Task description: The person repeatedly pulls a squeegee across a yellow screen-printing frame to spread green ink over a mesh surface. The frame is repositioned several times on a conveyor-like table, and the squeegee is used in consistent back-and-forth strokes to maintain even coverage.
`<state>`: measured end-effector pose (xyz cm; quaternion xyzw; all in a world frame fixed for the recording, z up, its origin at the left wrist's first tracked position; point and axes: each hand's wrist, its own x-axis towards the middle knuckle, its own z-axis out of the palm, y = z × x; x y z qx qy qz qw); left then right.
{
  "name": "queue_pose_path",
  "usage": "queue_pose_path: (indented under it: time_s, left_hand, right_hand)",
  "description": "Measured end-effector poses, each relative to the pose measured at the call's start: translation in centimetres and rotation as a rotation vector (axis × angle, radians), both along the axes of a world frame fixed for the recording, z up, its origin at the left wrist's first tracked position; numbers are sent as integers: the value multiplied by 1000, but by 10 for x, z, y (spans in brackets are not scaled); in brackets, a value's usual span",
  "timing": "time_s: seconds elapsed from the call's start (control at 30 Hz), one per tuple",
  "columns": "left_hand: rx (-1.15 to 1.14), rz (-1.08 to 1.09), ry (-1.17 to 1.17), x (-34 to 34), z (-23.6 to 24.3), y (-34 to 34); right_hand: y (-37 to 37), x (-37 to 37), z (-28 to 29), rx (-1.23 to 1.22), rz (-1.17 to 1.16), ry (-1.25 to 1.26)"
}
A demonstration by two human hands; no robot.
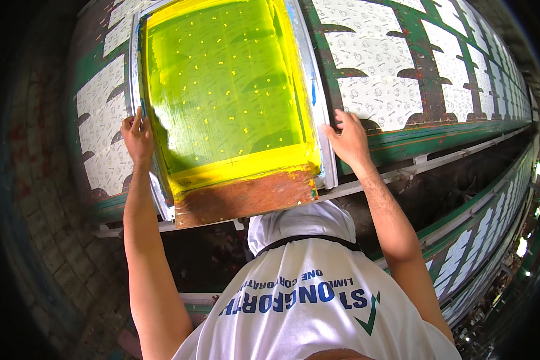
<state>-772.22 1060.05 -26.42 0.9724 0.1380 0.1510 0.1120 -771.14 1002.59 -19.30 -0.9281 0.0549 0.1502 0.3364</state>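
A screen printing frame (315, 78) with pale metal sides lies on the long green table in front of me. Its mesh (222, 90) is see-through yellow-green, dotted with small yellow marks and bordered by bright yellow. Across the near end runs a reddish-brown board (246, 197) with yellow smears on its upper edge. My left hand (138, 139) is closed on the frame's left side, fingers and thumb pinching the rail. At the right side, my right hand (349, 141) has its thumb against the rail, with the fingers apart and slightly bent beyond it.
White patterned fabric pieces (375, 66) lie in rows along the table (396, 139), some left of the frame (105, 120). A pale rail (396, 174) runs along the table's near edge. Another table with similar pieces (480, 228) stands at the right. A brick-like surface (51, 222) lies at the left.
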Motion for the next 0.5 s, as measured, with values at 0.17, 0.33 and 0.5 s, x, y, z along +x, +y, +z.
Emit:
queue_pose_path:
  time_s: [0.17, 0.33, 0.5]
  left_hand:
    - [22, 4, 1, -1, 3, 1]
    - [12, 78, 19, 0, -1, -2]
    - [24, 24, 3, -3, -8, 13]
  right_hand:
    - [14, 0, -23, -141, 100, -45]
    - [21, -1, -25, -138, 17, -115]
    - [12, -3, -10, -43, 3, -157]
